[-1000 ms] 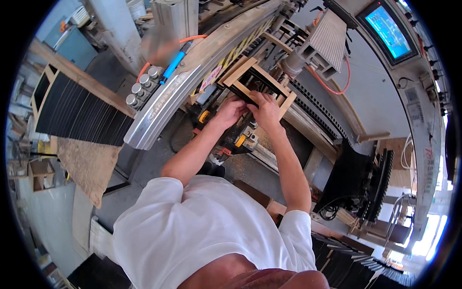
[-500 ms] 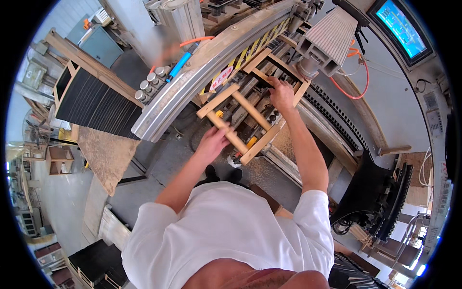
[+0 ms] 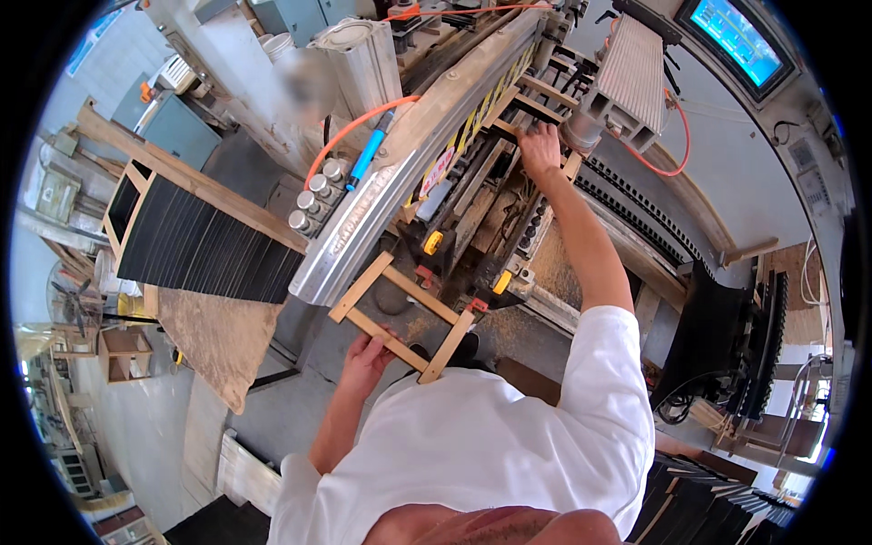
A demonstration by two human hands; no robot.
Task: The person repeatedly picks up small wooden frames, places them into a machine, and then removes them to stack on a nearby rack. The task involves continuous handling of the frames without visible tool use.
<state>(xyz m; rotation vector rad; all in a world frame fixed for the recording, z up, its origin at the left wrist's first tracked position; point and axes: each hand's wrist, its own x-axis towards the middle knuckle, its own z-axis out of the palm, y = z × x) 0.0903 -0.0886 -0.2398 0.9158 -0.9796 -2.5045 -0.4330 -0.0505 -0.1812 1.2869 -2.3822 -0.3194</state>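
Observation:
My left hand [image 3: 365, 361] is closed on the near rail of a light wooden rectangular frame [image 3: 422, 295], made of two rails and two crosspieces. It hangs tilted in front of my waist, off the near end of the machine. My right arm reaches far forward into the machine bed. There my right hand [image 3: 541, 150] has its fingers curled over the near side of a second wooden frame [image 3: 500, 108], beside a round metal head. The hand and the machine partly hide this second frame, and its grip is only partly visible.
Yellow knobs [image 3: 433, 242] stand on the machine bed among sawdust. A curved metal beam [image 3: 400, 173] with a blue tool [image 3: 366, 159] and an orange hose runs along the left. A lit screen [image 3: 745, 45] is at upper right. Stacked black-edged pieces [image 3: 204, 236] lie left.
The left hand has drawn the first frame out of the machine, toward my body and left. The right hand has moved forward a little and stays at the second frame.

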